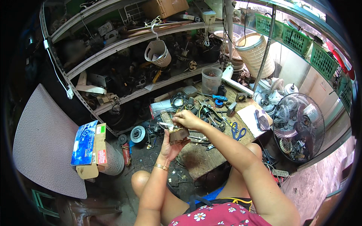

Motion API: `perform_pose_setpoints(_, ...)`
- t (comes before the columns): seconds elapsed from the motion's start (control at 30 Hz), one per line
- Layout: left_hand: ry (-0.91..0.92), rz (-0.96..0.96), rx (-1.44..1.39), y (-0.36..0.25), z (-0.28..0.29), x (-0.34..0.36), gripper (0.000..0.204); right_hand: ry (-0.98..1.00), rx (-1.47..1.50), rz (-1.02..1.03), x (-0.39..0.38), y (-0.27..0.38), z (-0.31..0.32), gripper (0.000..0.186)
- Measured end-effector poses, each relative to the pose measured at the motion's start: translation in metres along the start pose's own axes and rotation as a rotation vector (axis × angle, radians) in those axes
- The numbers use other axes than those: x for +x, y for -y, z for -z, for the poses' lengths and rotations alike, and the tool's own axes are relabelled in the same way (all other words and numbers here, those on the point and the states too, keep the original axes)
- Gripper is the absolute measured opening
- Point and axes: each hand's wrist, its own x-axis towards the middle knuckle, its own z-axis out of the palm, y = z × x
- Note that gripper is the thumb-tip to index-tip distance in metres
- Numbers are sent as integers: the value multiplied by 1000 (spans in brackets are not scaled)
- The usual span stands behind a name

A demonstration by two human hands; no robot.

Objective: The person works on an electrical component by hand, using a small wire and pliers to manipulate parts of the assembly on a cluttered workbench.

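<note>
My left hand (171, 148) grips a brown, block-shaped part (179, 135), perhaps a metal core, from below and the side. It is held above the far left part of a worn wooden work board (196, 165). Pale material shows along the block's upper edge. My right hand (187, 119) is at the top of the block, its fingers closed in a pinch. What they pinch is too small to make out. A thin whitish strip (166, 124) sticks out to the left beside the right fingertips. Blue-handled scissors (237, 132) lie to the right of my hands.
Pliers, screwdrivers and cables crowd the board beyond my hands, around a clear plastic tub (211, 80). A fan guard (299, 128) holding parts stands at right. Cluttered shelves (132, 41) rise behind. A cardboard box (98, 150) and a round metal pulley-like part (138, 134) are at left.
</note>
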Motion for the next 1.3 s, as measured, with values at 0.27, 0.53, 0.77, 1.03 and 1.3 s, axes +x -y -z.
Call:
perform_pose_setpoints(0.27, 42, 97, -265, -3, -4, 1, 79, 58, 200, 97, -8, -28, 8, 34)
perform_pose_setpoints(0.53, -102, 34, -401, -1, 3, 3, 76, -651, -70, 101, -53, -33, -39, 21)
perform_pose_setpoints(0.77, -99, -76, -482, -4, -2, 9, 61, -640, -411, 489, -71, -15, -70, 19)
perform_pose_setpoints(1.03, -68, -172, -321, -4, 5, 4, 32, -665, -446, 472, -67, -17, -77, 22)
perform_pose_setpoints(1.3, -117, -324, -310, -1, 28, 12, 35, -667, -373, 497, -65, -14, -91, 25)
